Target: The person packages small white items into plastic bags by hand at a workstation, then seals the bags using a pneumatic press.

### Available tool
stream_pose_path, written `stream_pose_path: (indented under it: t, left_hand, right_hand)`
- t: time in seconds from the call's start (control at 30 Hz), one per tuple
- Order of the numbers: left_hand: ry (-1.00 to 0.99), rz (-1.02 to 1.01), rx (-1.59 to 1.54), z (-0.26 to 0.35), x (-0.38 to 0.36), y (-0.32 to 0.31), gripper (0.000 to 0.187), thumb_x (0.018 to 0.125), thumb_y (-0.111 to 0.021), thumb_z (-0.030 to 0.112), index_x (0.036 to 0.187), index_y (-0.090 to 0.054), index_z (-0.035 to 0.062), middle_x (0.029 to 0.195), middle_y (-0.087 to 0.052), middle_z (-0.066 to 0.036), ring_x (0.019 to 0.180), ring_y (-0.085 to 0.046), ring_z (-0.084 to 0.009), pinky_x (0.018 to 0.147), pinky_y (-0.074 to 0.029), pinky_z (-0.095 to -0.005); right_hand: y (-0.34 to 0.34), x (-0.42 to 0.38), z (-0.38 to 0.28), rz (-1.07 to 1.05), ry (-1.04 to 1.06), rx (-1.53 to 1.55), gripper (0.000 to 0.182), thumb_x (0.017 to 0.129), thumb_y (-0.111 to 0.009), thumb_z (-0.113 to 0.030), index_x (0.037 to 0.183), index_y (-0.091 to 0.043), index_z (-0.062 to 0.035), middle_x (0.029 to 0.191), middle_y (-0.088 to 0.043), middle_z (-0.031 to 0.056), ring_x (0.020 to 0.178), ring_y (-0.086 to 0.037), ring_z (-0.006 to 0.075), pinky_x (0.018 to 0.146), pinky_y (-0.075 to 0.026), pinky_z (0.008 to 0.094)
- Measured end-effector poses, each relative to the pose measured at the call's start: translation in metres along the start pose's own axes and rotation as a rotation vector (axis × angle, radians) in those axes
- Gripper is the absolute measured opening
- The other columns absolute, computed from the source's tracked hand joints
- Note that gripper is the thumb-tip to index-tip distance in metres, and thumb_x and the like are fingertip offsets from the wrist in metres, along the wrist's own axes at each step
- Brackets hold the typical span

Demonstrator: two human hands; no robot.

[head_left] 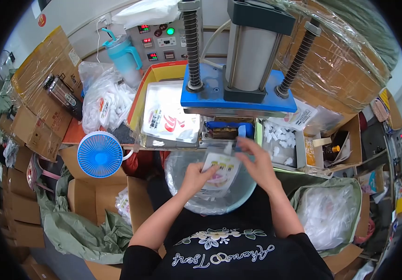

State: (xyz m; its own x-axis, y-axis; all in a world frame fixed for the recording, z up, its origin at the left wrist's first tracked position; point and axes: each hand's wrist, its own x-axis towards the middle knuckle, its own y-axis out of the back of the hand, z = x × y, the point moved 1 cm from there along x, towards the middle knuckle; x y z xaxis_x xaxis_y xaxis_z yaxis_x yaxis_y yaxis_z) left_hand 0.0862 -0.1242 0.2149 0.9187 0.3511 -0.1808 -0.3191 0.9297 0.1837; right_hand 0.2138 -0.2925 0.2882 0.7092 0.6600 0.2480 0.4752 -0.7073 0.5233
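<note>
My left hand (197,179) grips the left edge of a printed plastic pouch (220,173), which hangs tilted over a large round basin (247,193). A white spout (228,149) stands at the pouch's top edge. My right hand (258,167) is at the pouch's upper right, fingers bent toward the spout; whether they hold anything is unclear. Just beyond is a press with a blue plate (215,97). More flat pouches (173,113) lie stacked in a yellow-lined box left of the press. White spout pieces (281,136) lie in a tray to the right.
A blue fan (99,154) stands at the left, near a bag of white parts (110,105) and a turquoise jug (122,56). An open carton (100,193) is at lower left. A lined box of clear plastic (327,214) is at lower right.
</note>
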Motion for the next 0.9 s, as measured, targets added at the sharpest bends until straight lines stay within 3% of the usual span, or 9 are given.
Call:
stream_pose_path:
  t: [0.2,0.37,0.47,0.53,0.6,0.67,0.73,0.8,0.9]
  left_hand:
    - [0.152,0.001,-0.615,0.039,0.032,-0.019,0.030,0.087,-0.068,0.018,0.100,-0.066,-0.0088,0.089,-0.069,-0.012,0.074,-0.066,-0.0165,0.064,-0.052,-0.0305]
    - [0.150,-0.012,-0.776,0.042,0.046,-0.020,0.027,0.086,-0.068,0.013,0.103,-0.065,-0.0080,0.092,-0.069,-0.014,0.078,-0.068,-0.0208,0.066,-0.056,-0.0324]
    - [0.177,-0.013,-0.546,0.043,0.046,-0.017,0.032,0.090,-0.065,0.021,0.108,-0.064,-0.0056,0.095,-0.069,-0.013,0.080,-0.067,-0.0191,0.069,-0.055,-0.0330]
    - [-0.142,-0.003,-0.229,0.020,0.063,0.000,0.030,0.088,-0.066,0.027,0.097,-0.070,-0.0010,0.085,-0.069,-0.008,0.074,-0.063,-0.0144,0.070,-0.050,-0.0297]
    - [-0.103,0.157,0.220,0.059,0.051,0.035,0.031,0.086,-0.067,0.030,0.100,-0.069,0.0023,0.089,-0.069,-0.010,0.080,-0.065,-0.0188,0.076,-0.050,-0.0335]
    - [-0.280,0.527,0.350,0.058,0.041,0.056,0.038,0.083,-0.066,0.034,0.109,-0.065,0.0057,0.107,-0.065,-0.014,0.094,-0.064,-0.0260,0.084,-0.049,-0.0359]
    - [-0.420,0.570,0.765,0.033,0.037,0.078,0.068,0.081,-0.066,0.040,0.139,-0.041,0.0136,0.144,-0.040,-0.012,0.134,-0.037,-0.0308,0.109,-0.027,-0.0488]
    - [-0.452,0.474,0.900,0.001,0.021,0.087,0.076,0.078,-0.070,0.037,0.142,-0.036,0.0172,0.147,-0.036,-0.009,0.139,-0.027,-0.0289,0.113,-0.017,-0.0536]
    - [-0.509,0.478,0.897,-0.008,-0.001,0.091,0.071,0.071,-0.072,0.017,0.137,-0.045,0.0201,0.137,-0.047,-0.005,0.132,-0.039,-0.0245,0.112,-0.021,-0.0500]
  right_hand:
    - [0.062,-0.004,0.027,0.179,-0.104,-0.386,0.040,0.082,-0.068,-0.015,0.120,-0.060,-0.0076,0.106,-0.063,0.0153,0.098,-0.060,0.0312,0.085,-0.047,0.0394]
    - [0.067,-0.016,0.053,0.128,-0.075,-0.680,0.039,0.079,-0.070,-0.018,0.116,-0.061,-0.0073,0.107,-0.055,0.0173,0.100,-0.053,0.0376,0.086,-0.045,0.0432]
    - [0.054,-0.010,0.078,0.099,0.038,-0.554,0.028,0.082,-0.062,-0.009,0.109,-0.059,-0.0035,0.103,-0.054,0.0195,0.097,-0.053,0.0390,0.083,-0.044,0.0441]
    - [0.045,-0.006,0.082,0.133,0.106,-0.691,0.023,0.081,-0.056,-0.004,0.103,-0.058,-0.0025,0.098,-0.055,0.0200,0.094,-0.054,0.0405,0.082,-0.044,0.0458]
    - [0.046,-0.002,0.075,0.034,0.026,-0.637,0.020,0.082,-0.055,-0.005,0.101,-0.057,-0.0007,0.103,-0.055,0.0208,0.095,-0.054,0.0405,0.081,-0.044,0.0464]
    - [0.048,-0.003,0.083,0.029,0.080,-0.572,0.020,0.083,-0.056,-0.005,0.102,-0.057,0.0001,0.105,-0.054,0.0182,0.095,-0.055,0.0390,0.079,-0.045,0.0437]
    - [0.052,-0.011,0.068,0.018,0.093,-0.395,0.019,0.084,-0.057,-0.004,0.102,-0.056,0.0007,0.104,-0.053,0.0152,0.092,-0.056,0.0347,0.075,-0.046,0.0382]
    - [0.060,-0.019,0.074,-0.073,-0.004,-0.337,0.019,0.083,-0.058,-0.003,0.101,-0.056,0.0012,0.104,-0.052,0.0134,0.086,-0.056,0.0285,0.069,-0.044,0.0332]
    - [0.069,-0.014,0.059,-0.204,-0.085,-0.295,0.017,0.081,-0.059,-0.003,0.097,-0.055,0.0002,0.096,-0.052,0.0103,0.080,-0.054,0.0225,0.064,-0.042,0.0301]
